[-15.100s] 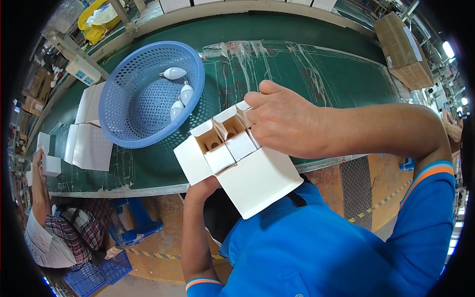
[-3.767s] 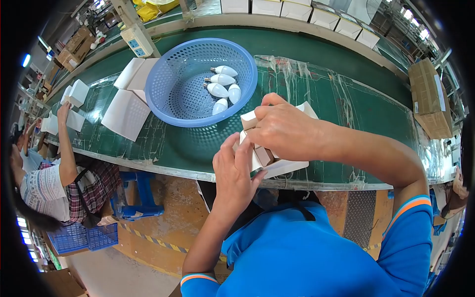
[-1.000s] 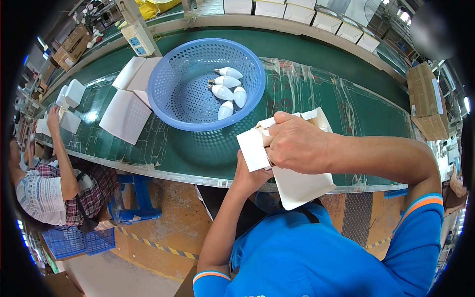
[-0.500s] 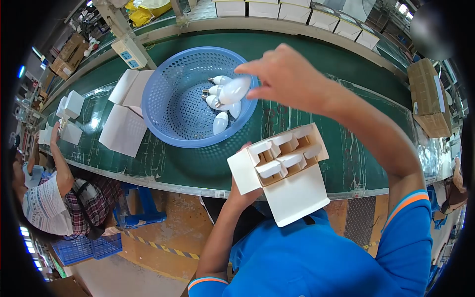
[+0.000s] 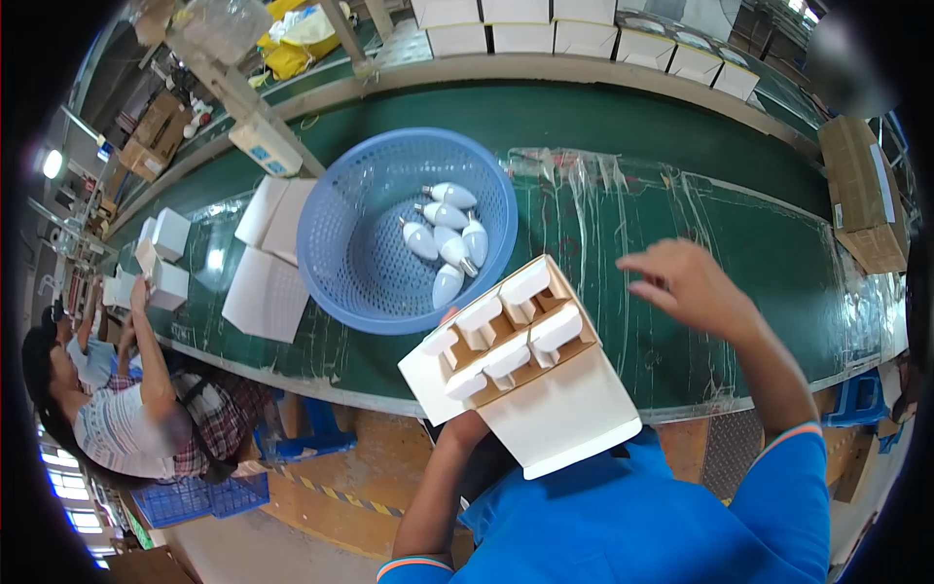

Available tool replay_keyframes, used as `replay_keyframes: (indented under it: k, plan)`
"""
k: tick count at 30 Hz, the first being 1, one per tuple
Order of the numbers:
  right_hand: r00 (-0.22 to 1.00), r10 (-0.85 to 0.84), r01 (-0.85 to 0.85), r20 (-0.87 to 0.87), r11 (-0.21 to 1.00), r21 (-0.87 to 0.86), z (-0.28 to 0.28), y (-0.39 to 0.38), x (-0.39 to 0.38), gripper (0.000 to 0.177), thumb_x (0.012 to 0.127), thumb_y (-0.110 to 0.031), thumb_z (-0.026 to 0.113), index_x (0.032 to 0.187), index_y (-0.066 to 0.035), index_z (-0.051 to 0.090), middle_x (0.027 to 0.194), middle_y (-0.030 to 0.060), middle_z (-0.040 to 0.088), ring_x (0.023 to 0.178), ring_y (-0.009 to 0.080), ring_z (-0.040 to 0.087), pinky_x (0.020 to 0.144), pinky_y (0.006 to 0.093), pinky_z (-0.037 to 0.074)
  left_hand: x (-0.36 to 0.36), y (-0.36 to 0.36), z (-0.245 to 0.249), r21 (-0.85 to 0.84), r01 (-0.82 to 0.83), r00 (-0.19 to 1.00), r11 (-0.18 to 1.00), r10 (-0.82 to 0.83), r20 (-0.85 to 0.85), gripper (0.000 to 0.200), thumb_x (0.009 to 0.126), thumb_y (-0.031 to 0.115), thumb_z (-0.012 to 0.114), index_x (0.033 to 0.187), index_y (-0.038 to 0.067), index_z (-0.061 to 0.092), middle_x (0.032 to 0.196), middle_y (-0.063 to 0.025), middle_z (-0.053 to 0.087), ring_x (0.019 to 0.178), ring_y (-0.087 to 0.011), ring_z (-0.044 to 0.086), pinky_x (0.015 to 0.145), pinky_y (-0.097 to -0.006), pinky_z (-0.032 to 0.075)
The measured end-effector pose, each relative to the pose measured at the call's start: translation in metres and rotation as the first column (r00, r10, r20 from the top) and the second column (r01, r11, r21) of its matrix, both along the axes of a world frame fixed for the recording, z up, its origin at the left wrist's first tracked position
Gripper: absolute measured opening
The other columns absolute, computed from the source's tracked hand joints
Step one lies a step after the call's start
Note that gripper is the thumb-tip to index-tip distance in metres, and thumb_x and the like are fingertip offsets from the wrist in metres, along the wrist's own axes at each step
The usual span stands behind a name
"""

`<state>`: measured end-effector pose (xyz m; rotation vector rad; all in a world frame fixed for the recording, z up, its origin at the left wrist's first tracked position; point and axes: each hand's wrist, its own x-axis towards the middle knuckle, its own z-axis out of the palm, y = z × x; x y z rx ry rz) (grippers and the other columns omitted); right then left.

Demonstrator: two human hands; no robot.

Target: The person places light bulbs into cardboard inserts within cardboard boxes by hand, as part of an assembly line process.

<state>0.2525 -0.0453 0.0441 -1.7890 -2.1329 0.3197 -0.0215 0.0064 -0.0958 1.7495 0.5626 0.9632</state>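
My left hand (image 5: 465, 428) holds an open white box (image 5: 559, 414) from its left side and from below, most of its fingers hidden behind it. Cardboard dividers with white flaps split the box into several compartments, and no bulb shows in them. To the right of the box, my right hand (image 5: 681, 282) hangs over the green bench (image 5: 623, 209), thumb and forefinger apart with nothing between them. Several white bulbs (image 5: 448, 216) lie inside the round blue basket (image 5: 407, 143), beyond the box.
White folded cartons (image 5: 265, 292) lie left of the basket, near a socket strip (image 5: 265, 148). White boxes (image 5: 584, 41) line the back shelf. A brown carton (image 5: 861, 195) stands at the right. A co-worker (image 5: 122, 409) handles small white boxes at the left.
My right hand has moved away from the basket, down and to the right, and let go of the bulb. The box has turned and shifted left. The camera view has shifted.
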Motion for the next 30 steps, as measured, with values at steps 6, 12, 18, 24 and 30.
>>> replay_keyframes:
  k: [6, 12, 18, 24, 30]
  plan:
    - [0.880, -0.383, 0.347, -0.281, 0.922, -0.169, -0.078, -0.084, 0.045, 0.021, 0.074, -0.003, 0.064, 0.095, 0.000, 0.066, 0.084, 0.0175, 0.063, 0.081, 0.0395, 0.060, 0.075, 0.0457, 0.048, 0.084, 0.026, 0.042, -0.544, 0.312, 0.936, 0.779, -0.153, 0.316, 0.072, 0.072, -0.002, 0.078, 0.133, 0.001, 0.039, 0.127, -0.0137, 0.053, 0.116, -0.0219, 0.054, 0.097, -0.0371, 0.047]
    - [0.944, -0.293, 0.306, -0.153, 0.949, 0.071, -0.118, -0.110, 0.041, 0.025, 0.067, -0.003, 0.068, 0.092, -0.007, 0.068, 0.073, 0.0088, 0.059, 0.071, 0.0296, 0.057, 0.066, 0.0418, 0.043, 0.200, 0.070, 0.042, -0.505, 0.259, 0.934, 0.823, -0.080, 0.349, 0.077, 0.068, -0.003, 0.077, 0.134, 0.000, 0.038, 0.134, -0.0129, 0.048, 0.122, -0.0236, 0.049, 0.104, -0.0398, 0.040]
    - [0.939, -0.254, 0.300, -0.233, 0.935, 0.188, -0.128, -0.107, 0.036, 0.027, 0.060, 0.000, 0.069, 0.083, -0.013, 0.069, 0.061, 0.0006, 0.048, 0.060, 0.0220, 0.047, 0.059, 0.0375, 0.035, 0.257, 0.262, 0.043, 0.018, -0.707, 0.706, 0.707, 0.707, -0.040, 0.086, 0.065, 0.001, 0.076, 0.135, -0.003, 0.026, 0.131, -0.0215, 0.039, 0.112, -0.0389, 0.047, 0.097, -0.0457, 0.042]
    - [0.910, -0.239, 0.308, -0.338, 0.936, 0.168, -0.130, -0.106, 0.041, 0.025, 0.057, -0.001, 0.068, 0.079, -0.014, 0.070, 0.060, -0.0005, 0.046, 0.058, 0.0206, 0.046, 0.057, 0.0365, 0.034, 0.222, 0.338, 0.049, -0.142, -0.946, 0.324, 0.291, 0.863, -0.387, 0.098, 0.063, 0.004, 0.080, 0.138, 0.005, 0.016, 0.135, -0.0228, 0.029, 0.116, -0.0388, 0.047, 0.096, -0.0456, 0.046]
    - [0.901, -0.257, 0.325, -0.349, 0.934, 0.149, -0.125, -0.104, 0.040, 0.024, 0.058, 0.000, 0.066, 0.078, -0.013, 0.070, 0.060, 0.0002, 0.046, 0.058, 0.0219, 0.045, 0.057, 0.0366, 0.033, 0.220, 0.342, 0.061, -0.449, -0.870, 0.438, 0.204, 0.738, -0.513, 0.107, 0.072, 0.008, 0.074, 0.148, 0.006, -0.001, 0.135, -0.0170, 0.042, 0.120, -0.0247, 0.048, 0.096, -0.0398, 0.045]
